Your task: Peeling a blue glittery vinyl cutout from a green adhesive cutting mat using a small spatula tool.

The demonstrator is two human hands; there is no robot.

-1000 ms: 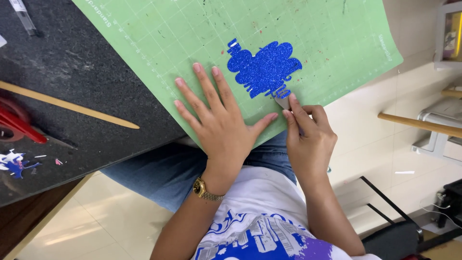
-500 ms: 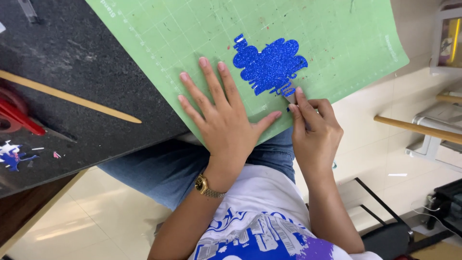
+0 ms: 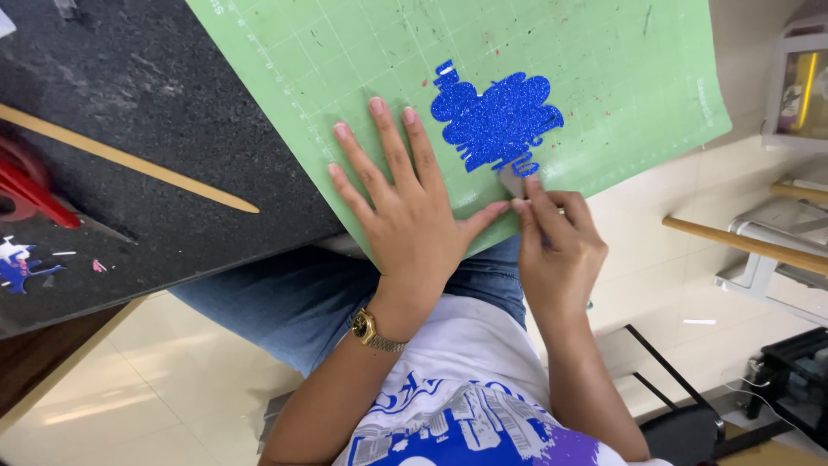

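Observation:
A green cutting mat [image 3: 604,78] lies over the edge of a dark stone table [image 3: 129,103]. A blue glitter cut-out shape [image 3: 496,121] is stuck on the mat. My left hand [image 3: 410,216] lies flat on the mat beside the shape, fingers spread, with a gold watch on its wrist. My right hand [image 3: 552,242] pinches a small grey tool [image 3: 513,181] whose tip touches the lower edge of the blue shape.
A long wooden stick [image 3: 129,160] lies across the table. Red scissors [image 3: 34,194] sit at the left edge, with blue scraps [image 3: 17,263] below them. My lap in blue jeans is under the mat. A wooden rail [image 3: 746,242] and chair frame stand to the right.
The view has shifted slightly. My right hand with the tool has moved up a little to the blue shape's lower edge; my left hand stays flat on the mat.

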